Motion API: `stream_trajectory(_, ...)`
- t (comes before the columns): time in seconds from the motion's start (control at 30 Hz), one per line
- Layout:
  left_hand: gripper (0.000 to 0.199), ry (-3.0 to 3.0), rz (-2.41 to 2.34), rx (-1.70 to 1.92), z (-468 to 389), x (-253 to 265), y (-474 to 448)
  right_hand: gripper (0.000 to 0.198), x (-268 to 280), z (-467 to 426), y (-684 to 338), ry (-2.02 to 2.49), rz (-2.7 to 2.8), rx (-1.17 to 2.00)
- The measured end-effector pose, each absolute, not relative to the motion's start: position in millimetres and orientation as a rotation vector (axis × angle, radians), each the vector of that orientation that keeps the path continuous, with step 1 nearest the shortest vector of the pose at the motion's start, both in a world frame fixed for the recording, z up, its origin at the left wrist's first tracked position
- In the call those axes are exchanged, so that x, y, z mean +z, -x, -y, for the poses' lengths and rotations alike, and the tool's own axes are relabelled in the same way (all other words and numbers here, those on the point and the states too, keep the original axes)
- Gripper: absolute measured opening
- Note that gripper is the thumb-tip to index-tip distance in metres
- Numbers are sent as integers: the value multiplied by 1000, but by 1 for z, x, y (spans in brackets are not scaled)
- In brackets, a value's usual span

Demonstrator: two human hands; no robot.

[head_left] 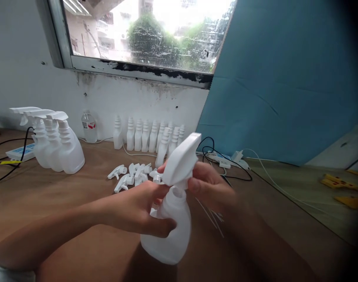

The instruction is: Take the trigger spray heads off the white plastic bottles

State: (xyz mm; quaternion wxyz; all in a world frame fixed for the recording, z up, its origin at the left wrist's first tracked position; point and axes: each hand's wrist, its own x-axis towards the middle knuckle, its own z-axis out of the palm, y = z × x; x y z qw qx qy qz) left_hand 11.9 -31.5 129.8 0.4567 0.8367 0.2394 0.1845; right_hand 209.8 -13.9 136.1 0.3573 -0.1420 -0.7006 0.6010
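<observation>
A white plastic bottle (176, 235) with an open round neck stands on the brown table, tilted a little. My left hand (146, 211) is wrapped round its upper body, thumb on the near side. Just above the neck, my right hand (208, 184) grips a white trigger spray head (180, 160). The bottle's mouth shows below the head, so the two look apart at the front; whether a tube reaches into the neck is hidden. Behind my left hand lies a pile of small white spray heads (138, 172). Thin white tubes (211, 217) lie beside the bottle, partly under my right hand.
Several slim white bottles (142, 135) stand along the wall. At left are 3 white bottles with spray heads (70, 150), a power strip (23, 152) and black cables. A clear labelled bottle (89, 127) stands behind. Cables and another power strip (226, 159) lie at right.
</observation>
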Motion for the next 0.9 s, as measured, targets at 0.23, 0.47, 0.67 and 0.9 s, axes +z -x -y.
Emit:
stream_trajectory(0.23,14,-2356,-590,304,15,138,15,31,100,25,-204,239,1554,1726)
stream_trajectory(0.47,44,-2431,-506,1183,-2,154,32,34,89,32,-184,137,1437,1735)
stream_trajectory(0.67,52,-2799,-151,1061,3,151,16,46,84,29,-182,170,1583,1609)
stream_trajectory(0.9,35,-2853,-232,1322,7,161,27,38,81,31,-178,168,1520,1614)
